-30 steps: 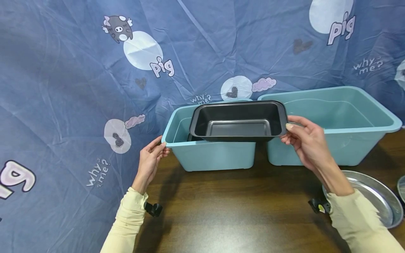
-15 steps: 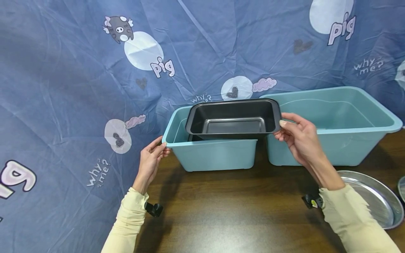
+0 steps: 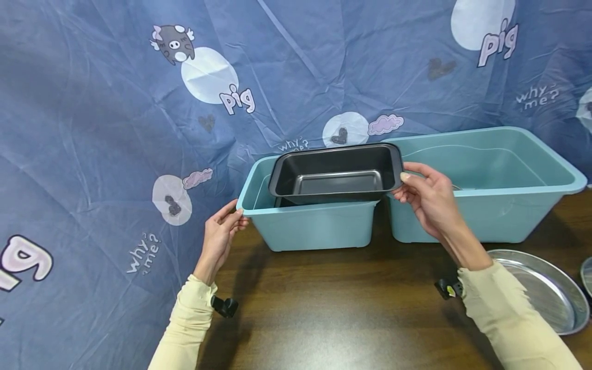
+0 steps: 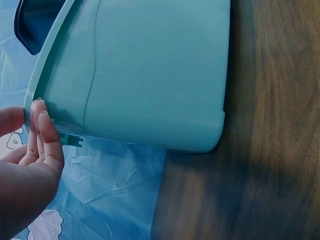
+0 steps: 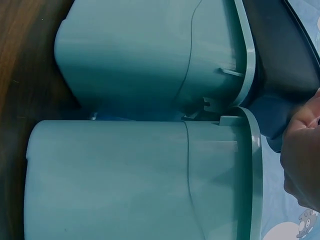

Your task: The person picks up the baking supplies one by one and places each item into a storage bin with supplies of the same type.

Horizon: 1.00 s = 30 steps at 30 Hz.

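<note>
My right hand (image 3: pixel 430 198) pinches the right end of a black rectangular loaf pan (image 3: pixel 339 182), thumb on top of the rim and fingers beneath. The pan hangs level above the left teal plastic bin (image 3: pixel 319 228), overlapping its opening. Something dark shows inside that bin just under the pan, mostly hidden. At the bin's left front corner, my left hand (image 3: pixel 217 236) grips the rim between thumb and fingers. In the left wrist view, fingertips curl under the bin rim (image 4: pixel 57 37). The right wrist view catches the dark underside of the loaf pan (image 5: pixel 280 55).
A larger teal bin (image 3: pixel 467 216) stands beside the first, to its right, with a narrow gap between. On the brown wooden table (image 3: pixel 324 303) lies a round silver metal pan (image 3: pixel 546 293), and another metal edge (image 3: pixel 587 277) shows far right. Blue printed cloth (image 3: pixel 115 128) hangs behind.
My right hand has carried the loaf pan leftward and slightly back, further over the left bin. The left hand stays on the rim.
</note>
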Tool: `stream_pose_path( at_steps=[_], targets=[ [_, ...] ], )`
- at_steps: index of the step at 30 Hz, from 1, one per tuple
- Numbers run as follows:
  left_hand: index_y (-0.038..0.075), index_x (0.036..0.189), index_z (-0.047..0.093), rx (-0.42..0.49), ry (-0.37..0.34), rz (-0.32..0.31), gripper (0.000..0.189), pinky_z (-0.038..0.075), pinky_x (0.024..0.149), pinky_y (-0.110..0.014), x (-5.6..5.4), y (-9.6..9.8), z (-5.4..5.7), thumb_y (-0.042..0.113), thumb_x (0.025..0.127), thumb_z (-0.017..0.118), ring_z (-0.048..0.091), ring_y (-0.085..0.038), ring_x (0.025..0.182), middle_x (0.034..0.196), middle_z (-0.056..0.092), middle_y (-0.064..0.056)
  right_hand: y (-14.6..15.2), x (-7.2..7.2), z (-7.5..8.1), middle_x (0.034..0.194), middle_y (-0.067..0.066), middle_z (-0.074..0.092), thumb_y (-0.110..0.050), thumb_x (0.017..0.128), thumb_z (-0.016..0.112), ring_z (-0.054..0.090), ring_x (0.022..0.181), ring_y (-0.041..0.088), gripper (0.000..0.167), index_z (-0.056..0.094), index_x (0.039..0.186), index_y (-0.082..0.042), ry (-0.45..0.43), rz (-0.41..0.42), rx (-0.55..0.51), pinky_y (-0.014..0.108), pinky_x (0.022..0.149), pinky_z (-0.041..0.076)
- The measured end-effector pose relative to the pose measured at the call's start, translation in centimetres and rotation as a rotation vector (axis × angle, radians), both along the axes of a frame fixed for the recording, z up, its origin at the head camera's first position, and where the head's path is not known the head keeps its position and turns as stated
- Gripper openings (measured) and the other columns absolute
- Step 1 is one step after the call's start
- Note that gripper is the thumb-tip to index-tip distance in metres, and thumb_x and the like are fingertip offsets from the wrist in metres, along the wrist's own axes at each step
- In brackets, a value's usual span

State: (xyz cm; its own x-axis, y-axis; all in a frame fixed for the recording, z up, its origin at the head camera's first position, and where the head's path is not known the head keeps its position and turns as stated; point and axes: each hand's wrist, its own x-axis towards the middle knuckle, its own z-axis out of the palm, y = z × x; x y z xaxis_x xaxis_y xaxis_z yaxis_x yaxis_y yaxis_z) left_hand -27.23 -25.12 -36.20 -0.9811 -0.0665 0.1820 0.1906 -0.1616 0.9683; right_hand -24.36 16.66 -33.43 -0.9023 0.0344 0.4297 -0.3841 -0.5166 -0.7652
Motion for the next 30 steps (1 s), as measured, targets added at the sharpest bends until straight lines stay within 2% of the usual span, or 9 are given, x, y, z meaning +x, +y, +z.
stream_pose_path(
  at_steps=[7, 17, 30],
  targets=[
    [-0.012, 0.148, 0.044, -0.012, -0.006, 0.001, 0.046, 0.055, 0.070, -0.021, 0.0, -0.1, 0.0, -0.005, 0.104, 0.056, 0.067, -0.009, 0.072, 0.083, 0.069, -0.002, -0.6, -0.5, 0.3, 0.074, 0.009, 0.070, 0.010, 0.103, 0.048, 0.065, 0.059, 0.013, 0.023, 0.051, 0.125, 0.008, -0.043, -0.024, 0.040, 0.019, 0.055, 0.054],
    [-0.014, 0.148, 0.043, -0.017, 0.000, -0.002, 0.047, 0.055, 0.069, -0.019, 0.1, -0.1, 0.1, -0.004, 0.104, 0.056, 0.067, -0.008, 0.072, 0.084, 0.069, -0.001, -1.5, -1.2, 0.5, 0.070, 0.008, 0.069, 0.011, 0.102, 0.046, 0.066, 0.058, 0.012, 0.023, 0.049, 0.124, 0.008, -0.045, -0.010, 0.035, 0.018, 0.054, 0.053],
    [-0.014, 0.147, 0.043, -0.008, -0.003, 0.002, 0.046, 0.054, 0.068, -0.020, 0.1, 0.0, 0.1, -0.006, 0.103, 0.055, 0.067, -0.010, 0.070, 0.080, 0.070, -0.001, -2.6, -2.1, 0.6, 0.071, 0.004, 0.070, 0.008, 0.103, 0.049, 0.066, 0.060, 0.010, 0.023, 0.049, 0.126, 0.006, -0.069, -0.044, 0.132, 0.018, 0.056, 0.053]
  ],
)
